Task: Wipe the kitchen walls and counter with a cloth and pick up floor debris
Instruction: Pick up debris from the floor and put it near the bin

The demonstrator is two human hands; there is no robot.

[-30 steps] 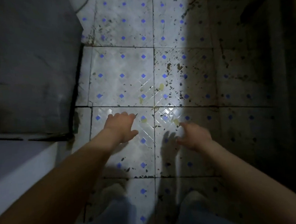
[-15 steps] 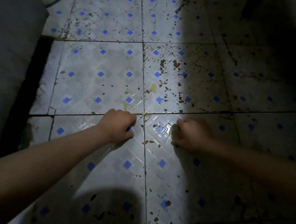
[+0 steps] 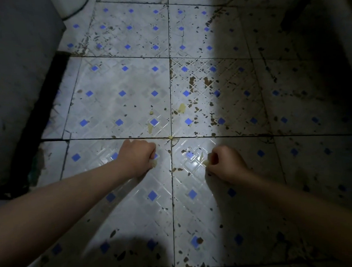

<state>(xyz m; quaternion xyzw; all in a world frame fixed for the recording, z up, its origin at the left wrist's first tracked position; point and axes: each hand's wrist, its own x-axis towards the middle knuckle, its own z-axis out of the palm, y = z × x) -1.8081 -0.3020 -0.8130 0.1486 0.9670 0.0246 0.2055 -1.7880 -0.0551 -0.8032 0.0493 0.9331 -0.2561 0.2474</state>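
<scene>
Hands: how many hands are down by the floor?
2. The left hand is on the left of the tile joint, the right hand on the right, each pinching a pale scrap. None look hidden.

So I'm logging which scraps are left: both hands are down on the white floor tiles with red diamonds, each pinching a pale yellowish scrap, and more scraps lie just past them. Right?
One detail is off: the head view shows the diamonds on the white floor tiles are blue, not red. The rest holds: the left hand and the right hand each pinch a pale yellowish scrap, and more scraps lie beyond them.
</scene>
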